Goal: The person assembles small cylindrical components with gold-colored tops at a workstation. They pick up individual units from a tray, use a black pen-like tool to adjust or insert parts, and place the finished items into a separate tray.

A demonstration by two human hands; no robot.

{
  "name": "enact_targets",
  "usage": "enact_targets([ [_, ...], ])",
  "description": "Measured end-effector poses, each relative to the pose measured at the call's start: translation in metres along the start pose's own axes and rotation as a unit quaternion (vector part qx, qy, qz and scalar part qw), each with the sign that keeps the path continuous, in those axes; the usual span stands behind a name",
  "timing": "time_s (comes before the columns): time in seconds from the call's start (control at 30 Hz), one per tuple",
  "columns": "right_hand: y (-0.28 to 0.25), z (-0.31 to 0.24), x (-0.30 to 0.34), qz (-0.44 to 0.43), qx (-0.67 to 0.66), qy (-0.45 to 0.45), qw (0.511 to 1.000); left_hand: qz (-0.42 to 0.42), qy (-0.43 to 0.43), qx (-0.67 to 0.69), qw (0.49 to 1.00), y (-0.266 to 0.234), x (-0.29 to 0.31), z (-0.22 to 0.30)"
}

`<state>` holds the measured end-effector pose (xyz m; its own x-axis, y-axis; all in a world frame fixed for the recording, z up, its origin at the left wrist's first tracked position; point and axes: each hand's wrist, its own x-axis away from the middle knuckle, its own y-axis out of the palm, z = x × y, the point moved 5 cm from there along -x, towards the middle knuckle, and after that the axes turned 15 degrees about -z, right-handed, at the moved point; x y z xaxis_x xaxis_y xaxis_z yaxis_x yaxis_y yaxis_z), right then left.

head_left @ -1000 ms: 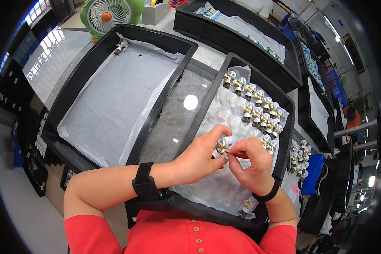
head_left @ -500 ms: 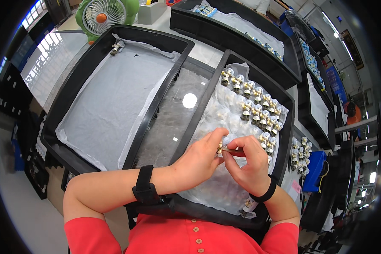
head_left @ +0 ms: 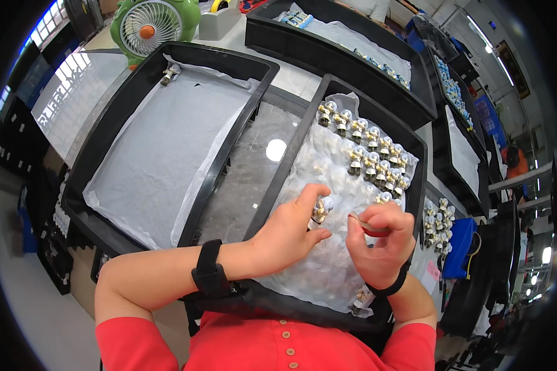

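My left hand (head_left: 291,229) grips a small figurine (head_left: 321,209) between thumb and fingers, above the right-hand black tray (head_left: 284,176). The figurine has a clear rounded head and gold and white parts. To its right, my right hand (head_left: 384,244) pinches a thin brownish strip-like tool (head_left: 368,228), apart from the figurine; its exact kind is unclear. Beneath both hands, thin white sheeting covers faint shapes in the tray. Rows of similar figurines (head_left: 371,159) stand at the tray's far right, and one more figurine (head_left: 360,300) lies near its front edge.
On the left, a black tray (head_left: 80,179) lined with white sheet holds one figurine (head_left: 169,74) in its far corner. Behind are a green fan (head_left: 147,31), a tape dispenser (head_left: 220,21) and a long black tray (head_left: 328,43). A blue box (head_left: 459,250) sits at right.
My right hand has drawn away to the right with the strip-like tool, leaving the figurine. My left hand still holds the figurine, which now shows more fully.
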<state>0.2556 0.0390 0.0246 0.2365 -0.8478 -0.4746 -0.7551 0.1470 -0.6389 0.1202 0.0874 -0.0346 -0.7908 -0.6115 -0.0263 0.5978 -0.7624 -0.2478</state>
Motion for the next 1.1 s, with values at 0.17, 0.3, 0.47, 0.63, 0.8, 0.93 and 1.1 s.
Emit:
enact_targets([
  [0.17,0.001,0.015,-0.007,-0.110,-0.064,0.066,0.990,-0.060,-0.073,0.254,0.963,0.001,-0.005,-0.014],
  [0.3,0.003,0.022,-0.009,-0.139,-0.077,0.089,0.983,-0.103,-0.091,0.304,0.943,0.003,-0.008,-0.017],
  [0.47,0.002,0.020,-0.011,-0.196,-0.044,0.087,0.976,-0.108,-0.097,0.295,0.944,0.003,-0.006,-0.017],
  [0.63,-0.004,0.014,-0.017,-0.264,0.076,-0.011,0.961,-0.117,-0.128,0.213,0.962,0.000,-0.005,-0.015],
  [0.8,0.002,0.009,-0.014,-0.275,0.105,-0.071,0.953,-0.105,-0.119,0.178,0.971,0.002,-0.005,-0.015],
  [0.93,0.006,0.009,-0.007,-0.279,0.127,-0.094,0.947,-0.096,-0.116,0.169,0.974,0.000,-0.004,-0.016],
  [1.1,0.011,0.012,-0.004,-0.279,0.142,-0.104,0.944,-0.094,-0.119,0.152,0.977,0.001,-0.004,-0.018],
])
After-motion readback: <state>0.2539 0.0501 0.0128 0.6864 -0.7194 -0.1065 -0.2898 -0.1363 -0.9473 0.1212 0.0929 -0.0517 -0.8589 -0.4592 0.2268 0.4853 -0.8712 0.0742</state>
